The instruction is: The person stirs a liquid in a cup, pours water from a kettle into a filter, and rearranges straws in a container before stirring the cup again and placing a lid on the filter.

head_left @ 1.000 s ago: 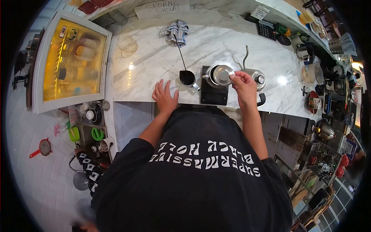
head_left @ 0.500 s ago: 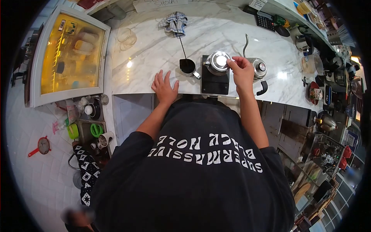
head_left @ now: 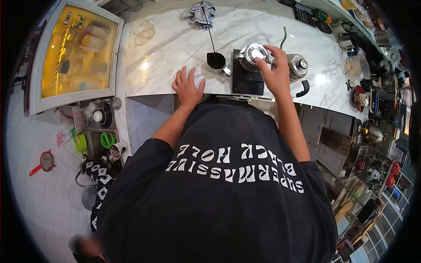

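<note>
My left hand (head_left: 187,90) lies at the counter's front edge with its fingers spread and nothing in them. Beside it stands a metal cup (head_left: 216,61) with a dark inside, and a long thin-handled stirrer (head_left: 209,30) leans out of it. A small coffee pot (head_left: 247,64) sits on a black scale (head_left: 247,82). Around the edge of its shiny round lid (head_left: 256,53) are the thumb and index finger of my right hand (head_left: 279,78); the exact contact is partly hidden. Just right of that hand is a gooseneck kettle (head_left: 299,68) with a black handle.
A checked cloth (head_left: 199,15) and a clear glass (head_left: 143,30) are farther back on the marble counter (head_left: 171,48). Yellow-lit glass-door cabinet (head_left: 79,52) stands left, above a sink. A calculator (head_left: 304,15) and crowded containers line the right. Another person's patterned sleeve (head_left: 98,184) shows lower left.
The view has shifted, so the counter appears higher. My right thumb and index finger have spread from a pinch at the lid's edge to a wider hold. My left hand stays on the counter.
</note>
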### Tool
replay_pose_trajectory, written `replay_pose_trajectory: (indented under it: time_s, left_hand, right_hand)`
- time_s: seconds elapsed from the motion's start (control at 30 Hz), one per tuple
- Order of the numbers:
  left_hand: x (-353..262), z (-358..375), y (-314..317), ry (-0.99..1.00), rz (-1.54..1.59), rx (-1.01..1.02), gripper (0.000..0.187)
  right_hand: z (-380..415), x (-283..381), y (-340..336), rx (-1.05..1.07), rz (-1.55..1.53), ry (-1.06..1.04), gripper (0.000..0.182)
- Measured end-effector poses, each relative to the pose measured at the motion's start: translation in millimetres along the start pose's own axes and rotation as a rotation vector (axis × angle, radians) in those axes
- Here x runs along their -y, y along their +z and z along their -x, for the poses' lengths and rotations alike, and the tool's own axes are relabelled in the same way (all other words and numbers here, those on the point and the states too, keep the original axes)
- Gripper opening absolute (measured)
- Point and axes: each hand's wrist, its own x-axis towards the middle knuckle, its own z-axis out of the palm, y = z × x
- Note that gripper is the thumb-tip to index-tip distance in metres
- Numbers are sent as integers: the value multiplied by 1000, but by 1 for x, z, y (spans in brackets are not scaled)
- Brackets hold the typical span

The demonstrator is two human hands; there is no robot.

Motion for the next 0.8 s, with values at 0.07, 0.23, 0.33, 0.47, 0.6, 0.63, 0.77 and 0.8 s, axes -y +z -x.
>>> replay_pose_trajectory:
  time_s: [0.07,0.23,0.33,0.47,0.6,0.63,0.77,0.8]
  left_hand:
    - [4,-5,0,38,5,-17,64]
    - [28,-24,-12,124,86,87,62]
    - [38,-34,-15,191,95,107,61]
    - [41,-35,-14,222,99,63,57]
    - [36,-38,-17,187,299,-37,46]
    - [28,-42,-27,221,348,-96,43]
    - [-12,-75,-78,415,574,-253,33]
    - [-26,-85,-93,476,633,-270,31]
  right_hand:
    - [-6,-7,-1,49,59,-167,60]
    - [-2,4,-2,113,87,-118,79]
    - [-1,2,0,121,155,-79,95]
    - [9,0,7,83,56,71,107]
    - [22,-5,9,33,50,149,107]
    - [26,-7,7,20,53,178,106]
    - [47,-14,-1,-12,56,280,102]
    - [53,-14,-2,-7,66,306,98]
